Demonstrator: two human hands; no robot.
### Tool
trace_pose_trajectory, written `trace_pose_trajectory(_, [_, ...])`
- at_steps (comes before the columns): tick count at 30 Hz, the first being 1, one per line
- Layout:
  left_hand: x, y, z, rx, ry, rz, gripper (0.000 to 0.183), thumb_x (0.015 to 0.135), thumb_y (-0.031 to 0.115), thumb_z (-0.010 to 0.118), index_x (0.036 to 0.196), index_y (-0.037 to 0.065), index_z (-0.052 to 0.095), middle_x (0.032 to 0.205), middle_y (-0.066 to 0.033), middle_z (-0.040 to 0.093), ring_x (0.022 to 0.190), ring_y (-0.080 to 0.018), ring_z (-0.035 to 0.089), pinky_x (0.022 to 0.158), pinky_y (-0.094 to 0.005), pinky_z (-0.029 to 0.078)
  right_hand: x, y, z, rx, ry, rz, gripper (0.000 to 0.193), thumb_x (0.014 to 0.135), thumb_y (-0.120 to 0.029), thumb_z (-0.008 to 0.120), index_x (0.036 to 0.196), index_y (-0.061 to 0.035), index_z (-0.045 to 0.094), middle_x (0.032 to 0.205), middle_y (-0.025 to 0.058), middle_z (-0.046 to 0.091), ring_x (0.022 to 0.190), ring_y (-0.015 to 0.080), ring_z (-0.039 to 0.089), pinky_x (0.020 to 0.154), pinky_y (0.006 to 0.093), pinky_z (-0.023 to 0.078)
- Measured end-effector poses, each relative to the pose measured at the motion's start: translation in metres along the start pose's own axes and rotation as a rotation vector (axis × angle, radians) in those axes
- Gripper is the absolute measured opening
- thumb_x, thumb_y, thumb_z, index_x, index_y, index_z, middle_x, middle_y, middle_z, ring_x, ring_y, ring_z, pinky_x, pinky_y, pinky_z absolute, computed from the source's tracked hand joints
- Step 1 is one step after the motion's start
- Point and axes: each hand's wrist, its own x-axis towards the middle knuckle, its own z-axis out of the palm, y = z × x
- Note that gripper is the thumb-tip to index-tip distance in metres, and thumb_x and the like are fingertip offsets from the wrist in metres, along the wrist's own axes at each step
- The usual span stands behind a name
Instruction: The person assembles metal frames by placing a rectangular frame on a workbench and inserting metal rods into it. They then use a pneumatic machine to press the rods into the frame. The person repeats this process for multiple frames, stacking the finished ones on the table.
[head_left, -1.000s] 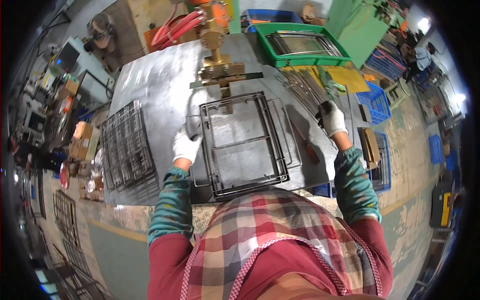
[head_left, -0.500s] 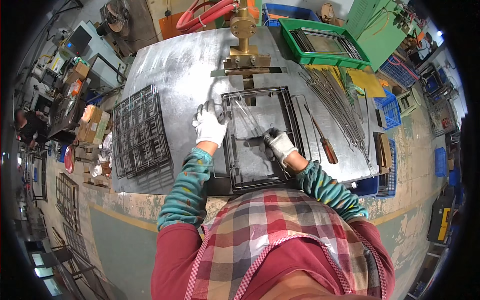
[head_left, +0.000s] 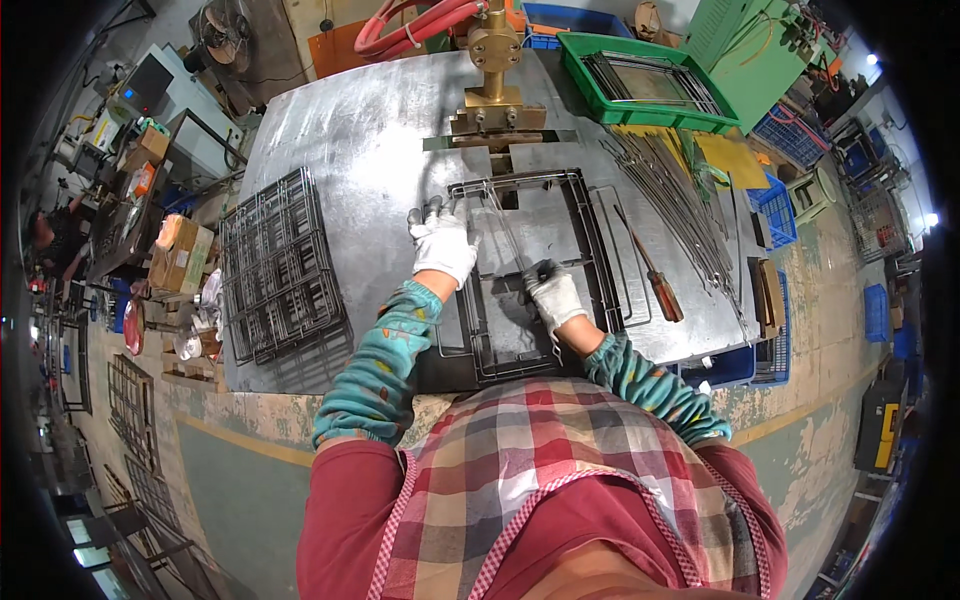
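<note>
A dark rectangular wire frame [head_left: 590,240] lies on the metal table in front of me, with a jig-like bar structure around it. My left hand [head_left: 443,245], in a white glove with dark fingertips, rests over the frame's left rail, fingers stretched forward and slightly apart. Inside the frame, my right hand [head_left: 555,298], gloved alike, is closed on thin metal rods [head_left: 507,232] that slant up and left from its fingers. The exact grip is hidden under the fingers. Beyond the frame's far end stands a brass-coloured machine head [head_left: 493,90].
Stacked wire grids [head_left: 280,265] lie at the left of the table [head_left: 350,130]. On the right are a screwdriver [head_left: 662,293], a bundle of loose rods [head_left: 680,215] and a green tray [head_left: 660,122] holding wire frames. Red hoses [head_left: 400,38] hang behind; blue crates [head_left: 772,212] stand beyond the right edge.
My left hand has moved right, from beside the frame onto its left rail, its fingers less spread. My right hand stays at nearly the same spot in the frame, still closed.
</note>
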Motion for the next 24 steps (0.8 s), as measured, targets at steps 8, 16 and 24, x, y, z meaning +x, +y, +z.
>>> trace_pose_trajectory(8, [0.005,0.004,-0.004,-0.052,-0.063,0.178,0.047,0.085,0.035,0.052,0.130,0.022,0.044,0.133,-0.0047,0.045,0.127,-0.0278,0.036,0.101,-0.0589,0.019,-0.011,-0.032,0.014,-0.309,0.101,-0.145,0.024,0.077,-0.022,0.062,0.083,0.0005,0.060,0.076,0.0220,0.063,0.076,0.0387,0.062,0.065,0.0416,0.050])
trace_pose_trajectory(16, [0.007,0.006,-0.006,-0.194,-0.156,0.226,0.047,0.089,0.033,0.046,0.133,0.018,0.041,0.133,-0.0050,0.045,0.124,-0.0294,0.039,0.100,-0.0524,0.029,-0.019,-0.027,0.022,-0.329,0.118,-0.134,0.020,0.080,-0.021,0.057,0.090,-0.0032,0.055,0.078,0.0237,0.062,0.078,0.0419,0.060,0.068,0.0479,0.049])
trace_pose_trajectory(24, [0.009,0.008,-0.002,-0.287,-0.225,0.239,0.048,0.091,0.036,0.044,0.135,0.019,0.038,0.137,-0.0044,0.042,0.130,-0.0275,0.034,0.101,-0.0561,0.026,-0.011,-0.021,0.020,-0.368,0.145,-0.238,0.022,0.081,-0.019,0.056,0.095,-0.0029,0.051,0.073,0.0262,0.060,0.073,0.0443,0.059,0.062,0.0508,0.048])
